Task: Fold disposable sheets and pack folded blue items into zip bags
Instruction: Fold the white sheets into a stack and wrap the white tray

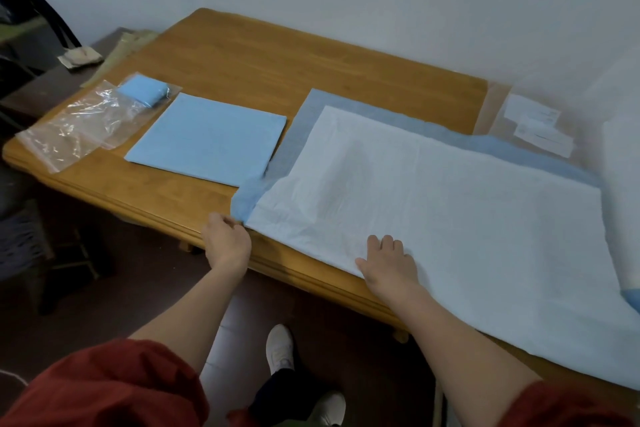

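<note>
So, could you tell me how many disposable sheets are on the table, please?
3. A small folded one inside the zip bag, far left; a folded square beside it; a large one spread across the right. White material at the right edge may be another.

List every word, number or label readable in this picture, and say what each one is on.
Upper white paper label on the clear plastic wrapper: printed lines, too blurred to read.
Lower white paper label, same wrapper: too blurred to read.
Clear zip bag, folded blue square sheet, large white-and-blue disposable sheet: no print visible.
Nothing can be quoted.
</note>
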